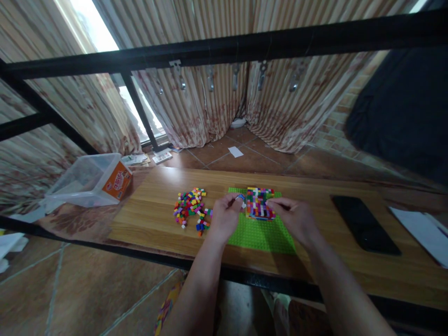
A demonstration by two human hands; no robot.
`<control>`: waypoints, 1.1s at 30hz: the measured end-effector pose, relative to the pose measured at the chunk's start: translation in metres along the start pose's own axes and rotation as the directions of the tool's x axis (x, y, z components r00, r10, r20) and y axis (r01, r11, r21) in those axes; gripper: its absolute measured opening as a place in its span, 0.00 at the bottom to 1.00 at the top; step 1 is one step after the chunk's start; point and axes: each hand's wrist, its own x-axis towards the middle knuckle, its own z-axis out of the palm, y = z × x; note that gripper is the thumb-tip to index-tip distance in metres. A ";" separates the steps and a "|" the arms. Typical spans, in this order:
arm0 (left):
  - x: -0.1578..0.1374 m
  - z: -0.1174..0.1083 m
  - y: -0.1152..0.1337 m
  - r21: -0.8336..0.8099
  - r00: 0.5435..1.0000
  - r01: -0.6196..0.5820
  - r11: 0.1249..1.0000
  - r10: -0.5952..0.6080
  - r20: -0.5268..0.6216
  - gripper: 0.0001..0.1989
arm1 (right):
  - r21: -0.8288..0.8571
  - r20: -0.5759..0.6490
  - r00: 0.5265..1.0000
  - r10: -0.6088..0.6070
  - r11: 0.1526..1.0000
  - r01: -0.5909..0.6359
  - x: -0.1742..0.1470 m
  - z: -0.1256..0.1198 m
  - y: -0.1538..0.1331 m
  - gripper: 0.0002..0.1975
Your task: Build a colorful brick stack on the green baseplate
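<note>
A many-coloured block of toy bricks (257, 198) stands on the upper part of a green studded baseplate (264, 238). At its left side my left hand (225, 217) is closed, pinching small blue and white toy bricks (241, 198) between thumb and finger. My right hand (296, 218) has its fingertips pressed together against the right part of the block. Whatever is between those fingertips is too small to make out. Left of my left hand lies a loose pile of mixed toy bricks (191, 205), partly hidden by that hand.
The wooden table (147, 205) carries a black phone-like slab (364, 224) and white paper (420, 228) at the right. A clear plastic bin (91, 182) with an orange label stands beyond the left end. A black metal rail (224, 53) with hanging clips crosses before the curtains.
</note>
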 end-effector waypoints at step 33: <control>0.003 -0.007 -0.010 0.144 0.996 -0.072 0.987 0.064 0.057 0.09 | -0.329 -0.153 0.984 -0.095 0.943 0.040 -0.001 0.027 -0.005 0.23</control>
